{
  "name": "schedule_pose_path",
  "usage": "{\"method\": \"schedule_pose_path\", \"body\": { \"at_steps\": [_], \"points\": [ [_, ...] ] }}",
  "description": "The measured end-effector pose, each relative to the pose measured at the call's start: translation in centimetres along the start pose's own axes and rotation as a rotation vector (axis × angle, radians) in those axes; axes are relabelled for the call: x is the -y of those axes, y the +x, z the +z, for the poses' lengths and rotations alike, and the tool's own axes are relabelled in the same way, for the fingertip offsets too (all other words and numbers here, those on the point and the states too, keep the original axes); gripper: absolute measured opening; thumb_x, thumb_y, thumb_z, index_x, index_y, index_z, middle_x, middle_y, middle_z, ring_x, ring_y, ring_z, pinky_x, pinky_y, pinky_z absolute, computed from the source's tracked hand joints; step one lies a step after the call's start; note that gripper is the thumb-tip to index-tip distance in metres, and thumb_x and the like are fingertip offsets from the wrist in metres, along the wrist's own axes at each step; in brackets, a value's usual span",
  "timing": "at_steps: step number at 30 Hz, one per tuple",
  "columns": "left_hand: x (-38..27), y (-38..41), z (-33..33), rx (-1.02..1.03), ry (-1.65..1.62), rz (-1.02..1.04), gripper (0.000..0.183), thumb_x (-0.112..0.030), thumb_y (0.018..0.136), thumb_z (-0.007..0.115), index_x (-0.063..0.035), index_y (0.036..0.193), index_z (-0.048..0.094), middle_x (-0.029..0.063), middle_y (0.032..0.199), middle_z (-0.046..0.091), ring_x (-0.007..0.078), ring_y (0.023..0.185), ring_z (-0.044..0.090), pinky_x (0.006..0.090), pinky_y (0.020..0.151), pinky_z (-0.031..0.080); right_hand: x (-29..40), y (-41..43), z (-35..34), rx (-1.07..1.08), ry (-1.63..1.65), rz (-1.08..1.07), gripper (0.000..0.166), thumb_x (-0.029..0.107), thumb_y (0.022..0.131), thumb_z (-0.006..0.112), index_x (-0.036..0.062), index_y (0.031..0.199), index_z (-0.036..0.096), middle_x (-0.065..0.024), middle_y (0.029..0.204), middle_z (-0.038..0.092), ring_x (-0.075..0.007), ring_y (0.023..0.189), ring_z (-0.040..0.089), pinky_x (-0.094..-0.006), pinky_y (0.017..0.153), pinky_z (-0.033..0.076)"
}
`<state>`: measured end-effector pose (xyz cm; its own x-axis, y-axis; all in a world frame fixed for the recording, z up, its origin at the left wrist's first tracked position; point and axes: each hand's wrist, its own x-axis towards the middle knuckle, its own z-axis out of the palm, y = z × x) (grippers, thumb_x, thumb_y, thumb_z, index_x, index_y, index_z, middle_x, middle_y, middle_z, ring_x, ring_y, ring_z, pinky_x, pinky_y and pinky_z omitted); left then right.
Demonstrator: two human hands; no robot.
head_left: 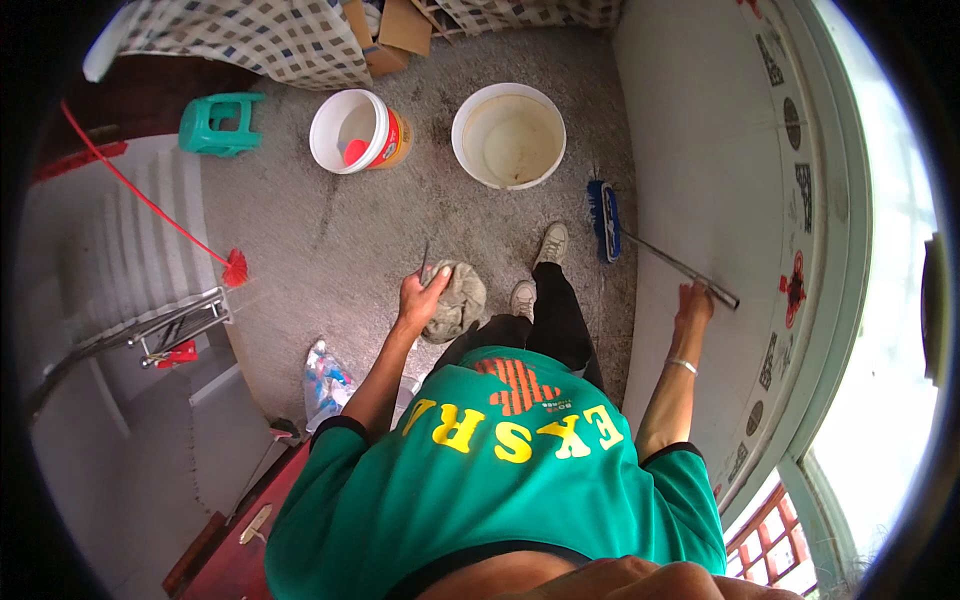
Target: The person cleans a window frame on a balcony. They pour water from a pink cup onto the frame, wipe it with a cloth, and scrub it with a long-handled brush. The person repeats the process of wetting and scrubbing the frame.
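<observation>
My left hand [424, 298] holds a crumpled grey-brown cloth [459, 301] in front of my body. A thin dark object [425, 259], possibly a blade or scraper, sticks up from the same hand; its lower part is hidden. Over at the wall, my right hand [696, 301] is at the upper part of a metal pole [664, 257], its fingers around it. The pole slants down to a blue floor brush head [606, 221] with bristles, which rests near the foot of the wall.
A white bucket [561, 142] holding cloudy liquid stands on the concrete floor [337, 225]. Left of it are a tilted-looking paint bucket [322, 112] with a red item inside and a green plastic stool [225, 139]. A red long-handled brush [235, 268], a plastic bag [324, 386] and a cardboard box [401, 34] lie around.
</observation>
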<state>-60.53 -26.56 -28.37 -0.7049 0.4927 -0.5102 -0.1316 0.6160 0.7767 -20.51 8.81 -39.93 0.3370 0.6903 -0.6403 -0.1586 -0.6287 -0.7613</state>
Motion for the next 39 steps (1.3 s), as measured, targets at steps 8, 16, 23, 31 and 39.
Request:
{"method": "schedule_pose_path", "body": {
  "at_steps": [8,16,23,31,39],
  "points": [
    [-8.4,5.7,7.8,0.180,-0.161,0.028,0.043,-0.040,0.097,0.052,-0.0008,0.095,0.068,-0.0008,0.084,0.065,0.0079,0.078,0.055,0.0284,0.070,0.047,2.5,-17.6,12.1,0.920,-0.345,0.362,0.063,0.021,0.089,0.064,0.0129,0.143,0.032,-0.0144,0.140,0.043,-0.0293,0.123,0.049,-0.0478,0.093,0.048],
    [-8.3,9.5,8.1,0.319,-0.183,-0.153,0.056,-0.050,0.098,0.043,0.0002,0.112,0.063,0.0046,0.102,0.066,0.0123,0.094,0.058,0.0308,0.084,0.047,0.8,-24.5,22.1,1.232,-0.476,0.257,0.066,0.002,0.079,0.074,0.0017,0.136,0.042,-0.0076,0.124,0.057,-0.0185,0.111,0.056,-0.0312,0.097,0.045],
    [-7.6,14.3,-0.9,0.191,-0.219,-0.300,0.052,-0.053,0.098,0.039,-0.0100,0.117,0.062,0.0094,0.111,0.062,0.0213,0.091,0.064,0.0381,0.070,0.056,-4.4,-23.9,25.0,0.988,-0.434,0.299,0.038,0.011,0.080,0.071,-0.0032,0.114,0.061,-0.0105,0.106,0.067,-0.0189,0.096,0.064,-0.0321,0.086,0.050],
    [7.6,32.8,-16.5,-0.112,-0.062,-0.237,0.022,-0.002,0.079,0.052,-0.0033,0.092,0.070,0.0074,0.068,0.063,0.0182,0.059,0.060,0.0324,0.056,0.048,-7.5,-27.0,24.8,0.793,-0.432,0.387,0.045,0.014,0.088,0.060,-0.0011,0.129,0.049,-0.0128,0.121,0.059,-0.0247,0.109,0.059,-0.0371,0.093,0.047],
    [17.9,52.9,-27.7,-0.018,0.761,-0.148,0.026,-0.012,0.086,0.047,-0.0057,0.104,0.064,0.0236,0.109,0.058,0.0426,0.099,0.060,0.0493,0.087,0.049,-15.4,-33.7,31.7,0.512,-0.384,0.565,0.054,0.010,0.083,0.068,0.0030,0.132,0.045,-0.0115,0.121,0.059,-0.0254,0.109,0.059,-0.0402,0.096,0.047]
  ]
}}
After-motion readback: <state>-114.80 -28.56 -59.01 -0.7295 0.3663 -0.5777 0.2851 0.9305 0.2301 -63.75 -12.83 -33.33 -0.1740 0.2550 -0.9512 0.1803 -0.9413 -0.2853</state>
